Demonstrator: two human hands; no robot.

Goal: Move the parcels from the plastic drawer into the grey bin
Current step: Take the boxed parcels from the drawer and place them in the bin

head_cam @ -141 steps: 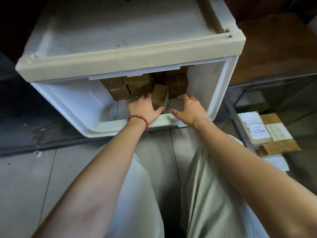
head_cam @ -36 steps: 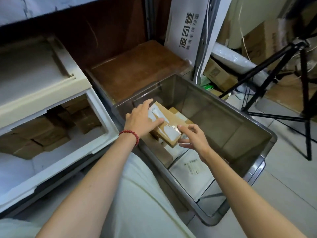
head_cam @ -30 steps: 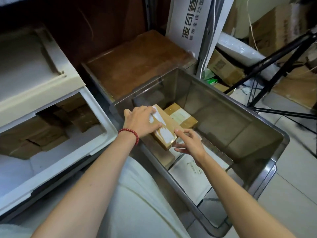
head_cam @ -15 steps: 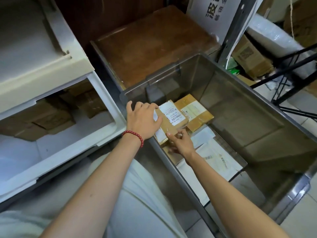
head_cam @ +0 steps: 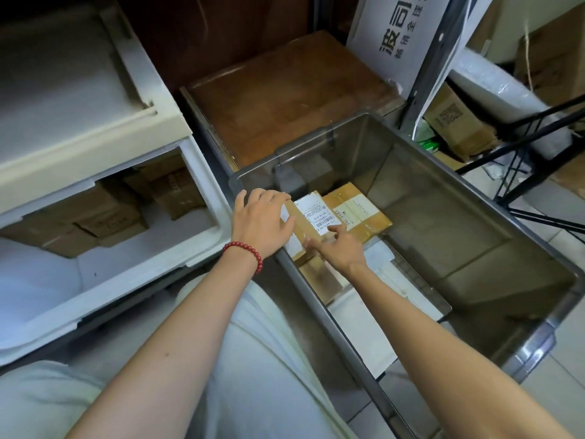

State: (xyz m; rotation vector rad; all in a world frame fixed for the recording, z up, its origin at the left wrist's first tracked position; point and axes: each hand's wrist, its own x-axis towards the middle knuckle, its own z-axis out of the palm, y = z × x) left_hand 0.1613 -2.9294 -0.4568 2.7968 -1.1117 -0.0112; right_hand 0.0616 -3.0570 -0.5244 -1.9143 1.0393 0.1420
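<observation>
Labelled parcel (head_cam: 313,213) lies low in the grey bin (head_cam: 443,217), in the corner nearest the plastic drawer (head_cam: 202,201), touching a second parcel (head_cam: 357,210). Left hand (head_cam: 264,223) grips its outer edge. Right hand (head_cam: 337,248) lays straight fingers on its face, probably seating it flat. Further parcels (head_cam: 95,217) remain in the drawer, left of the bin.

The grey bin (head_cam: 443,217) contains brown parcels (head_cam: 357,210) with white labels (head_cam: 316,210) printed in black barcodes; drawer (head_cam: 95,299) white, cream top (head_cam: 79,147); bracelet (head_cam: 245,253) red-beaded.
</observation>
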